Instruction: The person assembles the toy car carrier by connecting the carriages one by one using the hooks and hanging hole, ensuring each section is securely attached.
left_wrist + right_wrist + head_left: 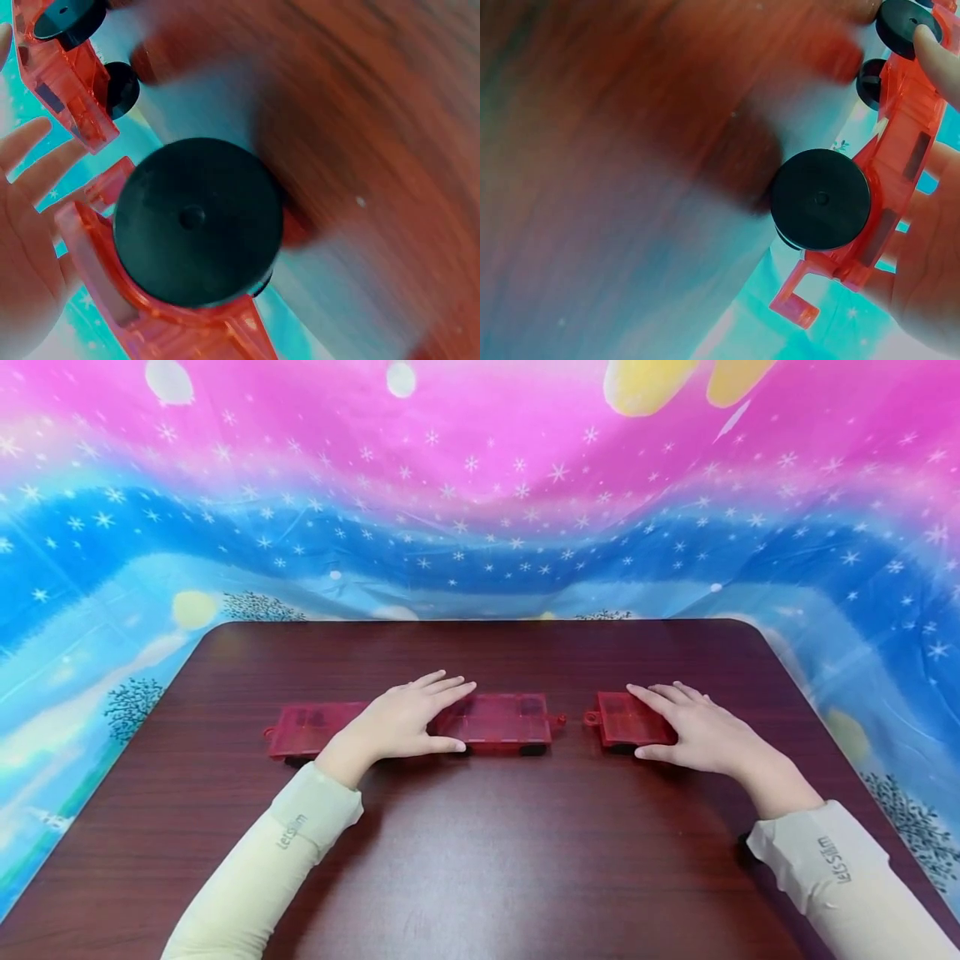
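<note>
A see-through red toy train car (300,731) with black wheels stands at the left of the table, and a second red train car (502,718) stands in the middle. Over the space between them lies my left hand (397,718), fingers spread and nearly straight, its thumb tip by the middle car's near side. In the left wrist view it hides part of neither wheel (199,221). A third red train car (630,718) stands to the right, apart from the middle one. My right hand (701,731) covers its right end, fingers extended over it, thumb along its near side.
The cars stand in a row on a dark brown table (495,843) with rounded far corners. Behind it hangs a pink and blue cloth (480,502) with snowflakes. Small couplings (558,720) stick out from the car ends.
</note>
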A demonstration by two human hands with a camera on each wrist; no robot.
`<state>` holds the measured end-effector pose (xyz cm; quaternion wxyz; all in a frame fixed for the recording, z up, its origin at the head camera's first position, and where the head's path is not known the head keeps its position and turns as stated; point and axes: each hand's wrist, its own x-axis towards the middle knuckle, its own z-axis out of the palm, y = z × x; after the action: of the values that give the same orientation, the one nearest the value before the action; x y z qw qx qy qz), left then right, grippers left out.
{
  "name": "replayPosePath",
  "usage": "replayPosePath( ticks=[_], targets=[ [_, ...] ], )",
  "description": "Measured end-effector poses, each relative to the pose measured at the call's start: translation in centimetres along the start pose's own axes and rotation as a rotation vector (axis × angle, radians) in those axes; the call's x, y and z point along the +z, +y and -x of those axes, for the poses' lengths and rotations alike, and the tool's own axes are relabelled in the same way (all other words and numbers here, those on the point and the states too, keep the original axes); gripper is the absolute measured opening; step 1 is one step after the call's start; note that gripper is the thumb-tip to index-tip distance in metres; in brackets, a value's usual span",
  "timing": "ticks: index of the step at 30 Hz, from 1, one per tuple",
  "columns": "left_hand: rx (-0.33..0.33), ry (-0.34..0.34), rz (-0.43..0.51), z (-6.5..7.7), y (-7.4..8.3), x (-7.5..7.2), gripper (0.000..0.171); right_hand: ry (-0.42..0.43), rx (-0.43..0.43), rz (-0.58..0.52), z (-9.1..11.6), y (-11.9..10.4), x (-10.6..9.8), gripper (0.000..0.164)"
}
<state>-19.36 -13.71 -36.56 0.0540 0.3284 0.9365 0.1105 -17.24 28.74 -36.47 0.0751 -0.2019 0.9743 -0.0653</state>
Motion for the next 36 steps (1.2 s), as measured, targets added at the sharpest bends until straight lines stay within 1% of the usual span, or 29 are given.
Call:
replayPosePath(
  ticks=[4, 7, 11, 14, 22, 36],
  targets=[
    [0.01, -0.011, -0.001, -0.29, 0.11, 0.12, 0.084, 0.008, 0.001, 0.006, -0.07, 0.0, 0.07, 0.094],
    [0.027, -0.033, -0.007, -0.49, 0.1, 0.14, 0.082, 0.016, -0.004, 0.008, -0.11, -0.02, 0.05, 0.094],
    [0.035, -0.065, 0.014, -0.62, 0.08, 0.06, 0.081, 0.029, -0.015, 0.011, -0.1, 0.0, 0.0, 0.094],
    [0.033, -0.074, 0.036, -0.66, 0.04, 0.03, 0.082, 0.039, -0.031, 0.016, -0.14, 0.02, 0.04, 0.092],
    [0.039, -0.088, 0.053, -0.87, -0.01, -0.06, 0.081, 0.058, -0.063, 0.039, -0.28, -0.18, 0.12, 0.089],
    [0.026, -0.089, 0.073, -0.91, 0.1, -0.37, 0.079, 0.08, -0.078, 0.04, -0.67, -0.73, -0.08, 0.09]
  ],
)
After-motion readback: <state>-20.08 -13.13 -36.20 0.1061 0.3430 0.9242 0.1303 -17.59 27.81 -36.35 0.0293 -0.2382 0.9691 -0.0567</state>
